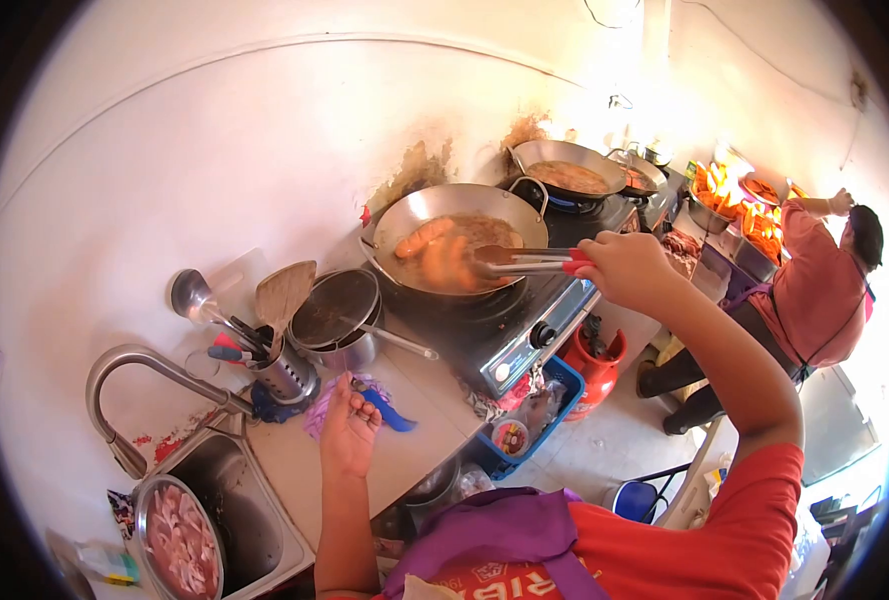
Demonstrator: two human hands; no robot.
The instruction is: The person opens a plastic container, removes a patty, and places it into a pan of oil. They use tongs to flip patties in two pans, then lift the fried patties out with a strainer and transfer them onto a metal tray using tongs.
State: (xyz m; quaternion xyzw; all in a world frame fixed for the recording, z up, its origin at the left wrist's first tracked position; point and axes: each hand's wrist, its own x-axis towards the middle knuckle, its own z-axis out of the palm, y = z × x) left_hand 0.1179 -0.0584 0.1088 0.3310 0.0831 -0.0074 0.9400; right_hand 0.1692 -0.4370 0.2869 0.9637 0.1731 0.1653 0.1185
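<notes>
My right hand (620, 268) is closed around the red grips of a pair of metal tongs (540, 262). Their brownish tips reach over a large two-handled wok (455, 200) on the nearest burner. In the wok's bubbling oil lie long orange-brown pieces of food (430, 240), some blurred by motion. My left hand (350, 430) hovers over the counter, palm turned up and fingers loosely curled, with nothing visible in it. Close by it are a blue item (390, 412) and a purple cloth (322, 412). A steel pot with a strainer (337, 310) over it stands behind.
A utensil holder (287, 375) and a sink (250, 500) with a bowl of raw meat (180, 540) are on the left. Another wok (570, 170) heats farther along. A red gas cylinder (597, 370) and blue crate (565, 400) sit below. A co-worker (815, 270) stands at right.
</notes>
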